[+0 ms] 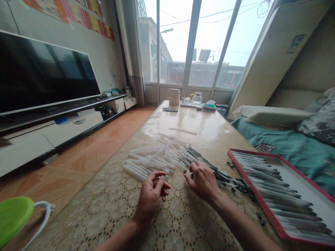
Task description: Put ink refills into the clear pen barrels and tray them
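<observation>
My left hand (154,190) is closed just above the table, thumb and fingers curled together; what they hold, if anything, is hidden. In front of it lies a loose pile of clear white plastic tubes (151,158). My right hand (203,179) reaches down over the table with thumb and forefinger apart, nothing visible between them. Small black caps (242,188) are scattered under and to the right of it, one close to the thumb. Thin dark pen refills (200,155) lie in a heap just beyond its fingers.
At right, a red-rimmed box (280,223) holds rows of filled pens (272,184). One tube (182,131) lies apart farther up the table. A beige jug (173,97) and a glass pitcher (196,98) stand at the far end. A green stool (15,219) is at lower left.
</observation>
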`<state>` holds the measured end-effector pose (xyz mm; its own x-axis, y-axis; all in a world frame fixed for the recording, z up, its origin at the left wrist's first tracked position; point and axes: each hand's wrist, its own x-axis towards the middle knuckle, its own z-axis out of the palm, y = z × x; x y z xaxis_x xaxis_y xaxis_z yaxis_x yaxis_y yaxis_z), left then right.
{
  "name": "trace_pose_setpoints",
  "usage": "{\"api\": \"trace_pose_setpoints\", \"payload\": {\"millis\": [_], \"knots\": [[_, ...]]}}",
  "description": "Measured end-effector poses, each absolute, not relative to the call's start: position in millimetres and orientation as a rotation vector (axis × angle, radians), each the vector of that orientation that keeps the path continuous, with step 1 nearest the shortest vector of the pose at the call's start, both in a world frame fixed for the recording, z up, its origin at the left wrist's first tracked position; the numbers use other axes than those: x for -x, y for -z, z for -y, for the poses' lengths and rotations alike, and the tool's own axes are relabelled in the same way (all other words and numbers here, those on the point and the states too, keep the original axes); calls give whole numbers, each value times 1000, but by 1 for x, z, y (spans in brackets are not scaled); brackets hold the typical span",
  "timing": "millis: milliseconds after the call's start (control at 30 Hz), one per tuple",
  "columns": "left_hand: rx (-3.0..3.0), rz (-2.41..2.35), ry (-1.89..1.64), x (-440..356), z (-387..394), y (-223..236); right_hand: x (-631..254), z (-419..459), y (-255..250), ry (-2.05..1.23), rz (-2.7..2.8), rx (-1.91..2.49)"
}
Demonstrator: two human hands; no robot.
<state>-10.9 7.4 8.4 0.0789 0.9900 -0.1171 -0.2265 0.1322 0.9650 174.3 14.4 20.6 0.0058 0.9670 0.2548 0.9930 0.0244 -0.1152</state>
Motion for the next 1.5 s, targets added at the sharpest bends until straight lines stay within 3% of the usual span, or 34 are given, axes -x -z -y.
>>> {"api": "trace_pose_setpoints", "payload": {"millis": [800,1267,1367,1500], "knots": [[-1004,-1023,-1159,12,-7,-8,-161,-24,-28,249,1972,2025],[-597,-707,-882,7,0,-4,-159,40,-22,-430,1834,1390],[-585,-729,-925,9,-2,-5,-181,35,-24,-318,1837,1582],[-575,-752,-963,10,-2,-6,-227,28,-20,103,1826,2034]]}}
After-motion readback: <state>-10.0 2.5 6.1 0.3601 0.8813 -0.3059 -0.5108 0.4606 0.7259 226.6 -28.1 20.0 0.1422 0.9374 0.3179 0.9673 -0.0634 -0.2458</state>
